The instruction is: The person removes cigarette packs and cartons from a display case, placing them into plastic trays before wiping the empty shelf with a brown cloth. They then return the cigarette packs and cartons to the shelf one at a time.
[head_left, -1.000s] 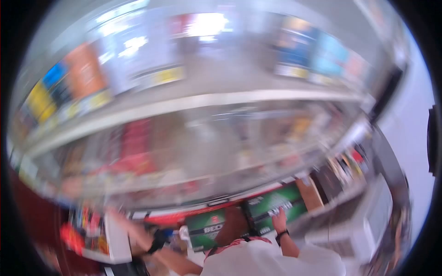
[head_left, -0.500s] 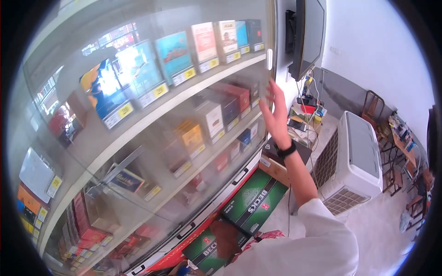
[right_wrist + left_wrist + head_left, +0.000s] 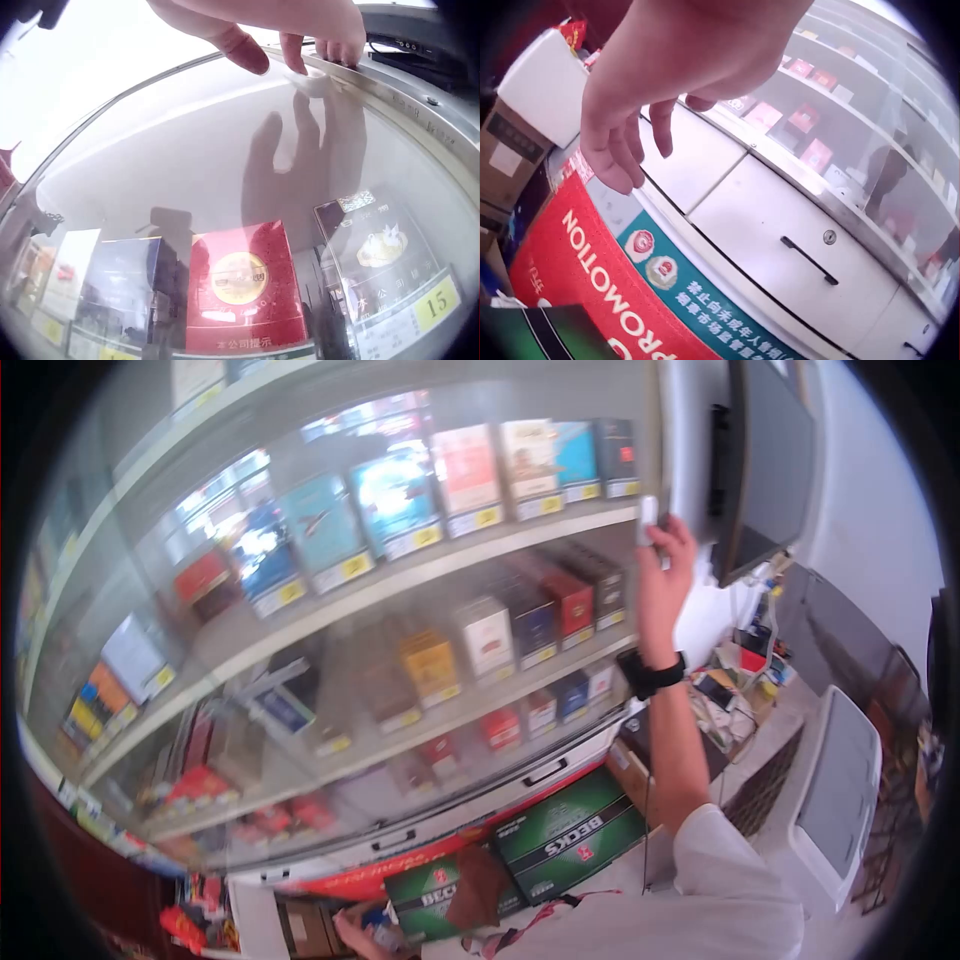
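My right hand (image 3: pixel 668 595) is raised at the right end of a glass-fronted display cabinet. Its fingertips are right at a small white handle (image 3: pixel 648 518) near the glass edge. In the right wrist view the thumb stands apart from the fingers, and the hand is mirrored in the glass door (image 3: pixel 172 172). Behind the glass stand a red pack (image 3: pixel 244 289) and a dark pack with a price label. My left hand (image 3: pixel 679 75) hangs with loosely bent fingers and nothing in them, over white drawers (image 3: pixel 780 225) and a red promotion strip (image 3: pixel 592 277).
Two green Becks cartons (image 3: pixel 575 838) lie below the cabinet. A wall screen (image 3: pixel 765 470) is beside its right end. A white air-conditioner unit (image 3: pixel 835 790) stands at the right, near a cluttered table (image 3: pixel 765 705). Brown boxes (image 3: pixel 310 928) are at lower left.
My right hand has gone up from low by the green cartons, past the cabinet's right side, to the white handle. The head view has swung right and then partly back left.
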Tool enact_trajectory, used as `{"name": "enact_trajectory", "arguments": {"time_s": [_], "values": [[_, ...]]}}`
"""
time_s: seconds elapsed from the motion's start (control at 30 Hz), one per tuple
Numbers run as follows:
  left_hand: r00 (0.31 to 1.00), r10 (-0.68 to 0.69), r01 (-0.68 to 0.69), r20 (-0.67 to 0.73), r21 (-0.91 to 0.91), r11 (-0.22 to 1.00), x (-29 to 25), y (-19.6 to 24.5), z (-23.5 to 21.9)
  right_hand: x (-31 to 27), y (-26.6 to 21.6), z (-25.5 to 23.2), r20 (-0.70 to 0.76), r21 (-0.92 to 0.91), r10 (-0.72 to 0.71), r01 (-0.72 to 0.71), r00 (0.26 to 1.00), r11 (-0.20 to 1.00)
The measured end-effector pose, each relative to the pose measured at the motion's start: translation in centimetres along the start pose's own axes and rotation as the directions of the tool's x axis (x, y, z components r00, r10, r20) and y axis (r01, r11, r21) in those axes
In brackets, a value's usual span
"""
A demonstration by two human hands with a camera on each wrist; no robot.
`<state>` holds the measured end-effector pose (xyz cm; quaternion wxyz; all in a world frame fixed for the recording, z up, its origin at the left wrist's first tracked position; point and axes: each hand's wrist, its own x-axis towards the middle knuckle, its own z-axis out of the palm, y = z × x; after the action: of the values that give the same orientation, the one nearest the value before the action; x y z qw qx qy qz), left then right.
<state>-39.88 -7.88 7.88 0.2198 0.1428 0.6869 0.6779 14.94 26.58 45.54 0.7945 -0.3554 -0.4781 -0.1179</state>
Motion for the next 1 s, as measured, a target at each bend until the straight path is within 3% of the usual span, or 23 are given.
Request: {"name": "enact_trajectory", "arguments": {"time_s": [0.03,0.07,0.1,0.13,0.2,0.27,0.37,0.53,0.6,0.73,0.87,1.0], "values": [[0.956,-0.28,0.283,-0.087,0.032,0.958,2.9,-3.9,-2.1,0.0,-0.5,0.0,0.02,0.003,-0.01,0.01,1.0,1.0],[0.982,-0.132,0.13,-0.133,-0.027,0.991,6.1,-9.5,-4.3,-0.2,-1.0,-0.2,0.046,0.006,0.03,-0.03,0.998,1.0],[0.987,-0.088,0.084,-0.135,-0.036,0.996,6.2,-9.1,-5.1,-0.2,-1.4,-0.3,0.074,0.002,0.057,-0.057,0.996,0.998],[0.99,-0.049,0.044,-0.131,-0.044,0.998,6.0,-8.2,-4.3,0.0,-1.6,-0.3,0.099,0.029,0.064,-0.067,0.993,0.997],[0.979,-0.002,-0.011,-0.204,-0.063,0.998,3.2,-1.8,-0.7,-0.1,-1.8,-0.7,0.139,0.065,0.083,-0.092,0.987,0.994],[0.98,0.152,-0.156,-0.126,-0.026,0.987,2.8,1.1,1.6,-0.4,-2.4,-0.6,0.171,0.095,0.083,-0.1,0.982,0.99],[0.969,0.245,-0.243,-0.021,0.062,0.968,2.6,3.4,5.0,-0.9,-2.9,-0.4,0.219,0.122,0.069,-0.098,0.973,0.988],[0.952,0.287,-0.3,0.107,0.134,0.945,0.1,7.3,9.8,-2.9,-5.0,0.6,0.326,0.244,0.047,-0.132,0.944,0.961],[0.944,0.302,-0.32,0.136,0.141,0.937,-0.8,8.2,10.6,-3.6,-5.7,0.9,0.385,0.204,0.001,-0.086,0.923,0.975],[0.927,0.341,-0.361,0.159,0.122,0.925,-1.4,8.8,11.1,-5.3,-8.6,2.2,0.469,0.281,-0.029,-0.117,0.883,0.953],[0.924,0.345,-0.361,0.165,0.083,0.929,-1.2,9.2,10.8,-7.6,-10.6,4.1,0.486,0.361,-0.137,-0.056,0.863,0.931],[0.897,0.413,-0.429,0.161,0.089,0.899,-1.7,12.4,10.9,-9.2,-13.1,5.6,0.54,0.436,-0.154,-0.118,0.827,0.892]]}}
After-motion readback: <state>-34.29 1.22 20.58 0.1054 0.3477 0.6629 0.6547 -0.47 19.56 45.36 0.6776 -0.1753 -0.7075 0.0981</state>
